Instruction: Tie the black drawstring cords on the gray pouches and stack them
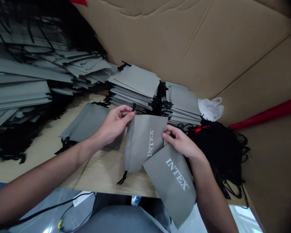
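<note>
A grey drawstring pouch [140,142] printed INTEX is held up just above the table's front part. My left hand [120,119] pinches its upper left corner, where a black cord end sticks up; another cord end hangs from its lower left corner. At the pouch's right edge, my right hand [176,137] is closed with thumb and fingers together. From that same hand hangs a second grey INTEX pouch [172,184], tilted and overlapping the first. Its top edge is hidden by the fingers. Behind my left forearm lie flat grey pouches [87,119] with black cords.
Stacked grey pouches [135,81] and a second stack [184,100] stand at the back. Large piles of pouches [19,90] fill the left. A heap of black cords [218,152] lies at right, near a clear plastic bag [210,108]. Cardboard walls [160,38] enclose the table [109,174].
</note>
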A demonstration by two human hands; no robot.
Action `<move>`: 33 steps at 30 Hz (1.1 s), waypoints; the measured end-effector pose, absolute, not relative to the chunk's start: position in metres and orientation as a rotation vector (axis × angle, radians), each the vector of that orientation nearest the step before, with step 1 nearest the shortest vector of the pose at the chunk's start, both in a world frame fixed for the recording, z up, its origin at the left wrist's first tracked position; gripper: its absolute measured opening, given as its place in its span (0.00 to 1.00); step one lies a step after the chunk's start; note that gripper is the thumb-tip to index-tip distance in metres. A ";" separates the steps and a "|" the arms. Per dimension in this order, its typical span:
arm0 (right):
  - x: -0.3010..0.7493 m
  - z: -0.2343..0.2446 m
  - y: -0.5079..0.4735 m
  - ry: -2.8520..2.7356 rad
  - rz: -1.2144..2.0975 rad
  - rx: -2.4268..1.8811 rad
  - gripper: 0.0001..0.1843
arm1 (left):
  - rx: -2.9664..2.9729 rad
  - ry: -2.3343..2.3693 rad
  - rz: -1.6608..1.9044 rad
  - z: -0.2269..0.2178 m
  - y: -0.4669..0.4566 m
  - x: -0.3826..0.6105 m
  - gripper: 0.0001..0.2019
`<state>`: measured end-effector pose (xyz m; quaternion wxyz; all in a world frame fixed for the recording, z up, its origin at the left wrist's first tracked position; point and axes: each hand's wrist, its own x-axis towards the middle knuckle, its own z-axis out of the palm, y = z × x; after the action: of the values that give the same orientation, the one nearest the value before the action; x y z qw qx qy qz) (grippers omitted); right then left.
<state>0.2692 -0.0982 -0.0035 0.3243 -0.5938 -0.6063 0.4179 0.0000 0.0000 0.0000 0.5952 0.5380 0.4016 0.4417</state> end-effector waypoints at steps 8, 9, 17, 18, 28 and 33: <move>0.239 0.003 -0.106 -1.630 0.260 -1.594 0.09 | 1.562 0.842 0.892 -0.016 -0.020 0.002 0.16; 0.232 0.006 -0.108 -1.710 0.253 -1.542 0.05 | 1.573 0.843 0.885 -0.018 -0.024 0.003 0.16; 0.204 -0.006 -0.113 -1.878 0.207 -1.322 0.05 | 1.610 0.807 0.946 -0.024 -0.048 0.008 0.10; 0.203 -0.008 -0.113 -1.867 0.175 -1.293 0.05 | 1.617 0.819 0.957 -0.025 -0.049 0.008 0.10; 0.207 -0.009 -0.112 -1.882 0.174 -1.162 0.09 | 1.733 0.787 0.930 -0.027 -0.052 0.002 0.09; 0.206 -0.007 -0.114 -1.843 0.238 -1.203 0.06 | 1.852 0.780 0.940 -0.028 -0.050 -0.003 0.08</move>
<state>0.2063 -0.1140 -0.0073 0.4475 -0.4859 -0.7446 0.0961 -0.0025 -0.0504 -0.0281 0.4456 0.7474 0.3147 0.3793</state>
